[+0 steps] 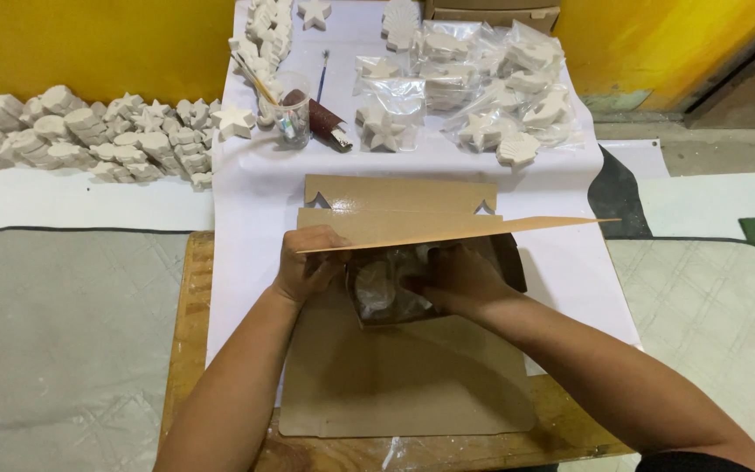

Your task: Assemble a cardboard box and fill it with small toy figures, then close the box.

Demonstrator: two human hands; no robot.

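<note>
- White plaster star and shell figures (89, 135), heaped far left beyond the hands
- Clear plastic cup with brushes (290, 109), ahead
- Bagged white plaster figures (491, 83), ahead right
- Grey quilted mat (54, 332), left

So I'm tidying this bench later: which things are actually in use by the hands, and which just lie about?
In use: left hand, right hand, cardboard box, bagged white figure.
Lying about: bagged plaster shapes, loose plaster shapes, brush cup, flat cardboard sheet.

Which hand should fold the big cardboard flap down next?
Probably the left hand: it already grips the cardboard flap, while the right hand is busy pressing the bagged piece inside the box.
</note>
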